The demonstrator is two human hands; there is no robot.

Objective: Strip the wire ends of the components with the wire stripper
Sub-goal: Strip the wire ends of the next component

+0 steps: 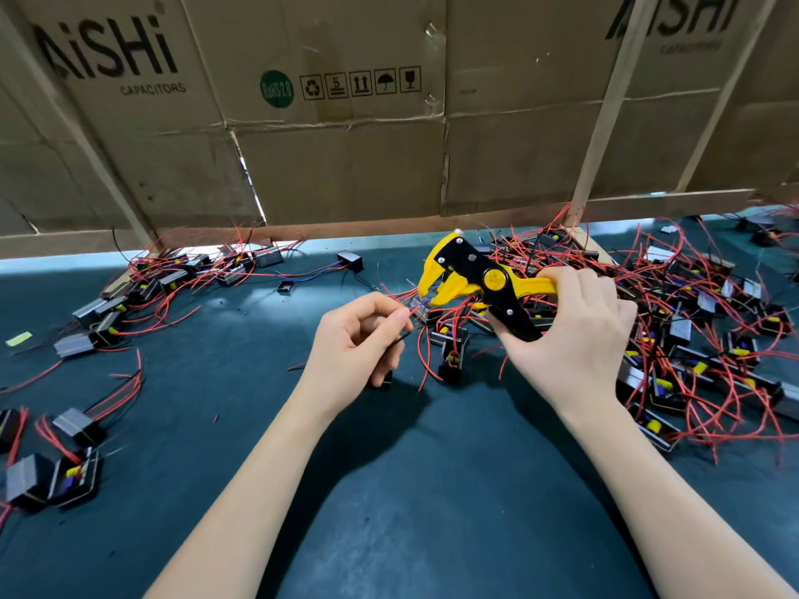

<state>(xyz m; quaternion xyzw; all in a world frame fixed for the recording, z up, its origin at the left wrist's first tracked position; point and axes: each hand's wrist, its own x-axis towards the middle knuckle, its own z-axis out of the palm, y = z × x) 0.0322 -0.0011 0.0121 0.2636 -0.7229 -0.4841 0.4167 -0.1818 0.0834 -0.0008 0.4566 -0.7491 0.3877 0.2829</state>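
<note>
Cardboard boxes read "AiSHi CAPACITORS", green "RoHS 2.0" sticker

Bench layout: component pile far right, smaller scatter far left, a few components near left. Cardboard wall stands along the far edge. Centre: left hand left of right hand; wire stripper between them, head pointing left, above the pile's edge.

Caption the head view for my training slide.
Right hand holds the wire stripper; left hand pinches a red wire at its mouth.
</note>
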